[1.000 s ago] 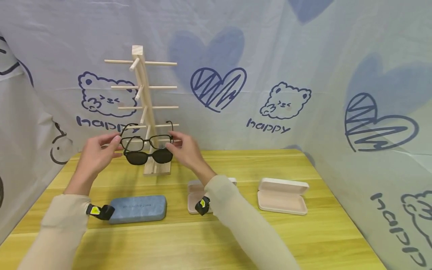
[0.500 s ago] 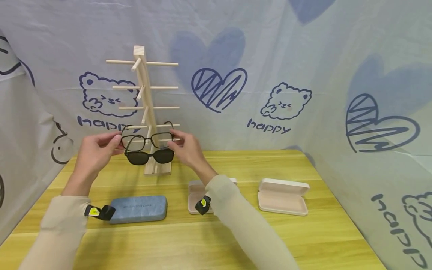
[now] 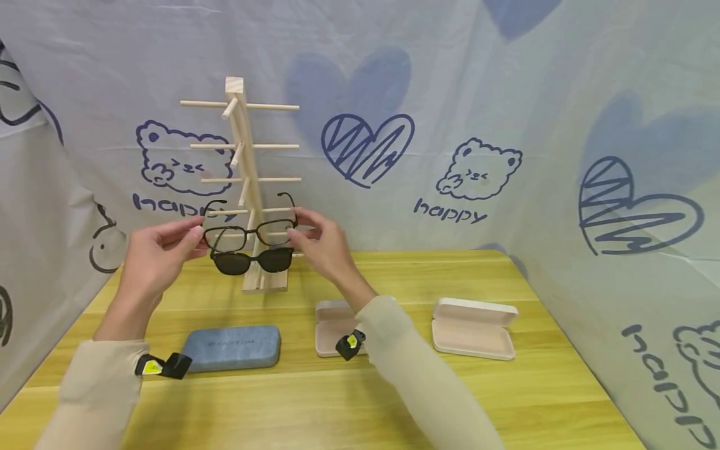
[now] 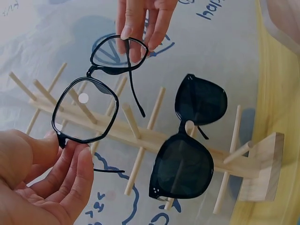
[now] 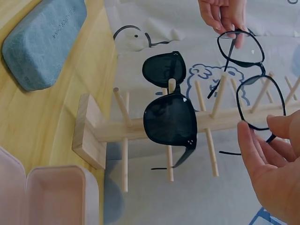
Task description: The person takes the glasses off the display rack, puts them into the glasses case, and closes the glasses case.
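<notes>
A pair of clear-lens black glasses [image 3: 249, 232] hangs in the air in front of the wooden rack [image 3: 245, 187], near its second rung from the bottom. My left hand [image 3: 160, 250] pinches the frame's left end [image 4: 70, 140] and my right hand [image 3: 320, 244] pinches its right end [image 5: 255, 126]. The temples are unfolded and point toward the rack. Black sunglasses [image 3: 251, 260] hang on the lowest peg [image 5: 171, 84], just below the clear pair.
A blue fabric case [image 3: 233, 347] lies shut on the wooden table [image 3: 506, 400] near my left wrist. An open pink case [image 3: 332, 320] sits partly behind my right forearm, and another pink case [image 3: 474, 327] lies to its right. Printed cloth walls surround the table.
Both hands have lifted the clear glasses slightly and carried them a little to the right, closer to the rack's rung. The sunglasses and cases have not moved.
</notes>
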`<state>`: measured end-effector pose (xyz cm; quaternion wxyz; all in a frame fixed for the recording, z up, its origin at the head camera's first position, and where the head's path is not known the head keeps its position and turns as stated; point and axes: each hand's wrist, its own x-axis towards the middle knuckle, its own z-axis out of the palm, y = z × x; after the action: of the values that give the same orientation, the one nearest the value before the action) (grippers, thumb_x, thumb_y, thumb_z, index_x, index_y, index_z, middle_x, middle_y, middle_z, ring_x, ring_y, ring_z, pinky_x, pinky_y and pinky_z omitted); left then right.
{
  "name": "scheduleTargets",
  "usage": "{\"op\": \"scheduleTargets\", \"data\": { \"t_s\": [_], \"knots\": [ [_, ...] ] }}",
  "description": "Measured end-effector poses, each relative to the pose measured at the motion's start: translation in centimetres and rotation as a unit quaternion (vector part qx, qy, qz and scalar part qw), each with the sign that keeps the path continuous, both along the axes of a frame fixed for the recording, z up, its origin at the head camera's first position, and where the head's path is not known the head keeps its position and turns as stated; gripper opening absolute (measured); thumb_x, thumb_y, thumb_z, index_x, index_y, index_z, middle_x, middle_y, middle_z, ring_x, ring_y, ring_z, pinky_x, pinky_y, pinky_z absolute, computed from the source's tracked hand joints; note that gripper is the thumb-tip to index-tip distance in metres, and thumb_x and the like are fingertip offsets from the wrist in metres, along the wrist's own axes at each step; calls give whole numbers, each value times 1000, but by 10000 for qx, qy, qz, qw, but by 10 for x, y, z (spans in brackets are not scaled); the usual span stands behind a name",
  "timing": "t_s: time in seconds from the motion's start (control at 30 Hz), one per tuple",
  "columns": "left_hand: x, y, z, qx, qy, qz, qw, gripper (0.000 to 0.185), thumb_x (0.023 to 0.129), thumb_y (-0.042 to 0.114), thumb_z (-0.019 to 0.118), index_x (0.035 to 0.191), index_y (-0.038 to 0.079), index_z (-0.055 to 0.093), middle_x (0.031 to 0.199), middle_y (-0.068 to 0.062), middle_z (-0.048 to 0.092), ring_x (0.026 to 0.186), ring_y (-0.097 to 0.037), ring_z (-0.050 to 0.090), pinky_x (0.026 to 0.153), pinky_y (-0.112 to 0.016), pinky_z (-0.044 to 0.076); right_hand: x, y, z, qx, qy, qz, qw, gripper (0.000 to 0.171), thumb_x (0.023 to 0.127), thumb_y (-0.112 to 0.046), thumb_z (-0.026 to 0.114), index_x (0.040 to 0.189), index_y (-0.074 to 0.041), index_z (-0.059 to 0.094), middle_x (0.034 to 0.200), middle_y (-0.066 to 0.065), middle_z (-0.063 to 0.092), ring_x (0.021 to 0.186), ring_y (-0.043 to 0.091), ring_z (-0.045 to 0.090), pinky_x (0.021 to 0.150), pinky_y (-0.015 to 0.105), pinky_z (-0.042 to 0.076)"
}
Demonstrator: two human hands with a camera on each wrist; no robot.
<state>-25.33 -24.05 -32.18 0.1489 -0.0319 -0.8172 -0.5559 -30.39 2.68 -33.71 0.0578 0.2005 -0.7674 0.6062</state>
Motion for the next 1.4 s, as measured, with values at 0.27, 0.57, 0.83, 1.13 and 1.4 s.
{"op": "scheduleTargets", "data": {
  "t_s": [0.27, 0.57, 0.83, 1.13, 1.4],
  "knots": [
    [11, 7, -3, 42, 118, -246, 9996, 47, 105, 22, 61, 142, -7, 57, 91, 31, 70, 82, 3, 73, 77, -13, 59, 11, 17, 0, -414, 29, 237, 9989, 43, 99, -13, 70, 141, -9, 62, 136, 10, 69, 94, 32, 76, 89, 43, 62],
    [23, 18, -7, 84, 172, -358, 9992, 45, 105, 17, 60, 143, -7, 55, 92, 30, 69, 84, 6, 71, 79, -13, 59, 25, 32, -1, -331, 242, 235, 9989, 41, 96, -9, 72, 137, -6, 65, 130, 12, 71, 90, 33, 76, 88, 44, 63],
    [34, 32, -13, 23, 189, -536, 9984, 42, 105, 19, 61, 140, -4, 61, 90, 28, 70, 83, 4, 71, 80, -12, 58, 40, 51, -6, -280, 180, 251, 9991, 42, 97, -7, 72, 138, -5, 65, 131, 16, 70, 93, 40, 75, 83, 33, 64],
    [46, 51, -13, -57, -95, -746, 9972, 42, 104, 26, 63, 140, 4, 63, 100, 23, 72, 89, 4, 71, 85, -9, 54, 55, 77, -11, -543, 26, 224, 9983, 44, 95, -4, 72, 138, -5, 64, 131, 17, 69, 86, 16, 76, 84, 32, 64],
    [46, 71, -21, 113, -73, -1033, 9946, 37, 104, 16, 63, 139, 4, 64, 100, 10, 74, 87, -1, 72, 82, -18, 60, 66, 98, -19, -475, 164, 51, 9987, 45, 95, -3, 73, 139, -4, 63, 131, 20, 69, 85, 5, 74, 81, 33, 64]
  ]
}}
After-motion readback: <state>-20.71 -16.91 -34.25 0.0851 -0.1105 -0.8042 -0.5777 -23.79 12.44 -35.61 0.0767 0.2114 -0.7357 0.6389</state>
